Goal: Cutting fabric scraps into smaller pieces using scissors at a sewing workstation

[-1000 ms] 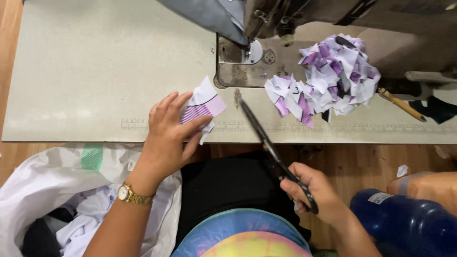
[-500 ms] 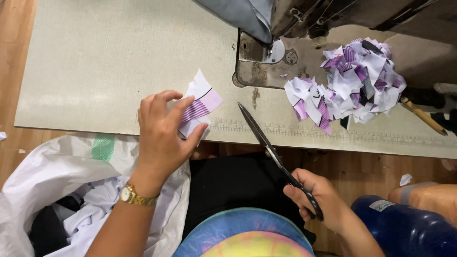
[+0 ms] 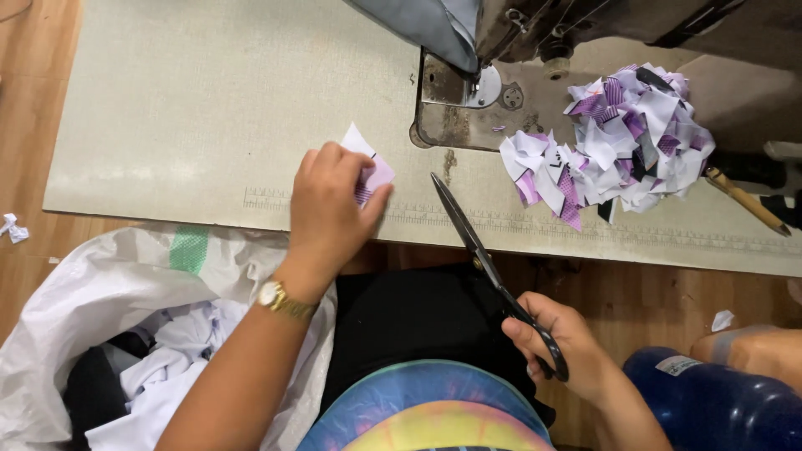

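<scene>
My right hand (image 3: 568, 347) grips black scissors (image 3: 489, 267) by the handles, blades shut, tip over the worktop (image 3: 184, 108) edge. My left hand (image 3: 330, 205) pinches a small white-purple fabric label (image 3: 372, 167) on the worktop. Farther back, a pile of cut labels (image 3: 618, 146) lies beside the sewing machine (image 3: 501, 50).

I see wide bare tabletop (image 3: 184, 108) to the left of my left hand (image 3: 330, 209), open for a pass all the way to the far edge. To the right the way narrows: the sewing machine (image 3: 518, 33) overhangs its metal bed plate (image 3: 459, 108), and just beside that lies a heap of purple and white fabric scraps (image 3: 622, 142). The black scissors (image 3: 489, 267) in my right hand (image 3: 568, 347) slant across the near edge, blades over the tabletop. A wooden-handled tool (image 3: 746, 200), perhaps a brush, lies past the heap. Below left, an open white sack (image 3: 109, 292) fills the floor side.
</scene>
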